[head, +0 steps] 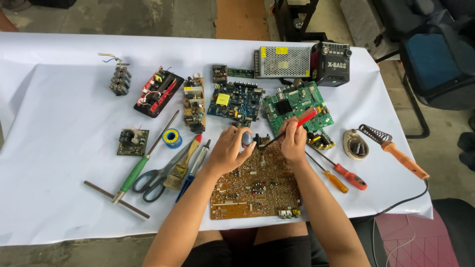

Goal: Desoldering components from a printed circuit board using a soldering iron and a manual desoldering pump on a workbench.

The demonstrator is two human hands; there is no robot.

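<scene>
At frame centre, the left hand (228, 148) grips a dark component (247, 139) on the brown circuit board (255, 190), while the right hand (294, 138) grasps a red-handled screwdriver (297, 122) just beside it.

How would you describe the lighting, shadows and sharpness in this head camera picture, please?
Head view: soft, even daylight, with no glare on the white table cover; only faint shadows under the left hand, right hand and tools; the brown circuit board is sharp; the table edges bow slightly, a wide-lens distortion.

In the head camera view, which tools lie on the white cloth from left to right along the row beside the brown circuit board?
T-shaped metal bar → green-handled screwdriver → scissors → paintbrush → brown circuit board → orange-handled screwdriver → red-handled screwdriver → soldering iron.
</scene>
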